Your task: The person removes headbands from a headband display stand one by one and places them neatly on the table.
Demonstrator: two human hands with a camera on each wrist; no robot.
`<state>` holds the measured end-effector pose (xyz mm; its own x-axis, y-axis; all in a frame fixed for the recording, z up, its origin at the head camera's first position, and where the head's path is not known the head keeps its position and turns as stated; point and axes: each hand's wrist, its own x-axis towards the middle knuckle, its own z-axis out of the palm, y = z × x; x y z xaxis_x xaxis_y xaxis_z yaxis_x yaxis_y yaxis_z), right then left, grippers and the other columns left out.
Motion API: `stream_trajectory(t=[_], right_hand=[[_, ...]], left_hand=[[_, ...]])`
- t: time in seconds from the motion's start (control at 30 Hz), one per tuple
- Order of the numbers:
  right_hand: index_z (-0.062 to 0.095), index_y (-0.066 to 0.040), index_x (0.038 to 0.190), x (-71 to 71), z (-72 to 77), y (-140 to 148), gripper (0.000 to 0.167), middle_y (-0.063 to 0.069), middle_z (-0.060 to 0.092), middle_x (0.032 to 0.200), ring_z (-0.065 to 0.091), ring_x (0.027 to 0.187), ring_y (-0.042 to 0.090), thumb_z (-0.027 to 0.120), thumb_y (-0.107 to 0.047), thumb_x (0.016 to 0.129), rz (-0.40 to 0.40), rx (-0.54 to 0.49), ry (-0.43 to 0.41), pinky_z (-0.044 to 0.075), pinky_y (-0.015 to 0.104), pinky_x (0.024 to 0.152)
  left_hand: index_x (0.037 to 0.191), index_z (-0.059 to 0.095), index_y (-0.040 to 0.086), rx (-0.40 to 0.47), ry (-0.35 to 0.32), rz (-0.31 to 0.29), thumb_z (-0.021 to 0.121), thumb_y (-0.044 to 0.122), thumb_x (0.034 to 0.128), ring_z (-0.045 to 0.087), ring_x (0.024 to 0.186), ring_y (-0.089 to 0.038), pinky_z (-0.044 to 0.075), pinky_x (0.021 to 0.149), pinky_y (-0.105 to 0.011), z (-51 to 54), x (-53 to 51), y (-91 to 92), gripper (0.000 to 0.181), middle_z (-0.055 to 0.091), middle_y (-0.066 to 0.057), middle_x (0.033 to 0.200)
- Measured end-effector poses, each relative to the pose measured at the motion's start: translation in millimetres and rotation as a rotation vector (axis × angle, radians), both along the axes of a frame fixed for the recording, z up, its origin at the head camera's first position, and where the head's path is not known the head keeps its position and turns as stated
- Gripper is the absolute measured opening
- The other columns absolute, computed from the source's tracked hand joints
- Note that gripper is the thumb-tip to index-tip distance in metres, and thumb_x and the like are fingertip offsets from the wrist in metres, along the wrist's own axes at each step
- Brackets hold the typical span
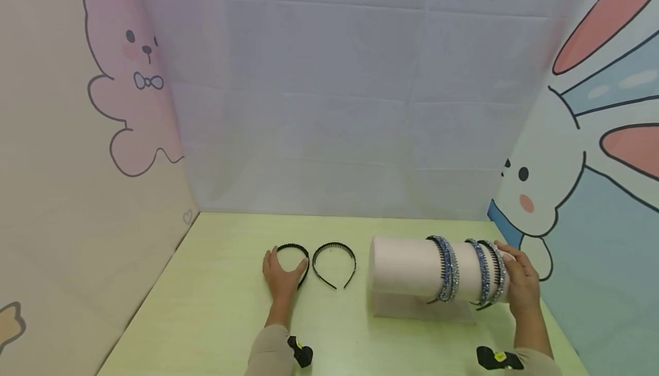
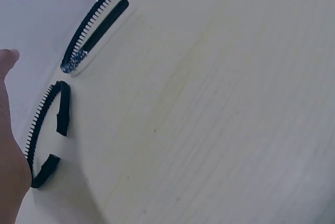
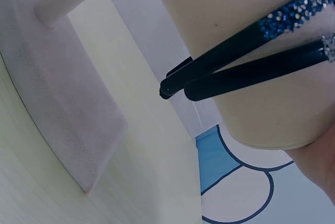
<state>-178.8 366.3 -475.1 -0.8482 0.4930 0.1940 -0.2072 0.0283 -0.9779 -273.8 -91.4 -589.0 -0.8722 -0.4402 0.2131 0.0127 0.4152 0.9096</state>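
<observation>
My left hand [image 1: 282, 277] is spread over a black toothed headband [image 1: 293, 245] on the table, thumb at its right side, fingers at its left. The left wrist view shows that black headband [image 2: 63, 109] beside the hand [image 2: 11, 166], its ends pointing inward. Right of it lies a second toothed headband [image 1: 334, 244], with blue glitter near one end. My right hand [image 1: 525, 287] grips the right end of a pale padded cylinder stand [image 1: 404, 261]. Blue and silver glitter headbands [image 1: 454, 273] sit around the cylinder in two pairs; black band ends [image 3: 256, 75] stick out below.
The stand's flat base [image 1: 412, 305] rests on the pale yellow table [image 1: 216, 319]. A white sheet [image 1: 329, 107] hangs behind. Walls with cartoon animals border both sides, the right one [image 1: 612, 261] close to my right hand.
</observation>
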Motion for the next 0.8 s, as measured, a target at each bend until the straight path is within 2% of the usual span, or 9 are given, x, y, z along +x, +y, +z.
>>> stream_trajectory(t=[0.13, 0.27, 0.37, 0.53, 0.7, 0.8], right_hand=[[0.062, -0.005, 0.118, 0.5, 0.1, 0, 0.027, -0.016, 0.061, 0.111, 0.048, 0.107, 0.006, 0.049, -0.017, 0.097, 0.011, -0.005, 0.035, 0.036, 0.012, 0.08], [0.062, -0.005, 0.118, 0.6, 0.4, -1, 0.027, -0.015, 0.061, 0.111, 0.049, 0.107, 0.007, 0.05, -0.017, 0.097, 0.012, -0.023, 0.039, 0.037, 0.012, 0.081], [0.063, -0.006, 0.118, 0.3, -0.2, -2, 0.028, -0.015, 0.061, 0.112, 0.049, 0.107, 0.007, 0.05, -0.019, 0.097, 0.013, -0.032, 0.025, 0.037, 0.012, 0.081], [0.062, -0.005, 0.118, 0.3, -0.3, -3, 0.028, -0.014, 0.061, 0.112, 0.049, 0.107, 0.007, 0.05, -0.019, 0.097, 0.007, -0.016, 0.021, 0.037, 0.012, 0.08], [0.062, -0.006, 0.118, 0.8, 0.8, -2, 0.028, -0.015, 0.061, 0.111, 0.049, 0.106, 0.007, 0.05, -0.019, 0.097, -0.006, -0.009, 0.019, 0.037, 0.012, 0.079], [0.063, -0.006, 0.118, 1.1, 1.5, -2, 0.028, -0.016, 0.061, 0.11, 0.049, 0.106, 0.007, 0.05, -0.019, 0.097, -0.008, -0.013, 0.016, 0.037, 0.012, 0.079]], left_hand=[[0.14, 0.037, 0.009, 0.049, 0.1, -0.025, 0.084, 0.034, 0.0675, 0.018, 0.134, -0.033, 0.024, 0.102, -0.053, 13.0, 14.1, 13.3, 0.09, 0.026, -0.016, 0.145], [0.142, 0.035, 0.012, 0.066, 0.18, -0.095, 0.082, 0.038, 0.0694, 0.019, 0.134, -0.031, 0.026, 0.099, -0.057, 28.4, 29.5, 28.4, 0.09, 0.026, -0.011, 0.147], [0.143, 0.034, 0.012, 0.07, 0.215, -0.137, 0.081, 0.038, 0.0701, 0.021, 0.133, -0.032, 0.026, 0.097, -0.059, 38.8, 38.0, 37.3, 0.09, 0.028, -0.013, 0.146], [0.141, 0.036, 0.011, 0.11, 0.238, -0.17, 0.081, 0.036, 0.0704, 0.025, 0.131, -0.033, 0.028, 0.096, -0.059, 51.4, 51.9, 49.6, 0.088, 0.031, -0.014, 0.143], [0.14, 0.038, 0.012, 0.145, 0.253, -0.218, 0.081, 0.035, 0.0708, 0.028, 0.13, -0.032, 0.028, 0.096, -0.059, 62.6, 72.8, 65.3, 0.085, 0.034, -0.012, 0.142], [0.139, 0.04, 0.012, 0.143, 0.297, -0.261, 0.081, 0.033, 0.0702, 0.031, 0.129, -0.031, 0.029, 0.095, -0.059, 71.1, 84.5, 76.2, 0.084, 0.036, -0.012, 0.14]])
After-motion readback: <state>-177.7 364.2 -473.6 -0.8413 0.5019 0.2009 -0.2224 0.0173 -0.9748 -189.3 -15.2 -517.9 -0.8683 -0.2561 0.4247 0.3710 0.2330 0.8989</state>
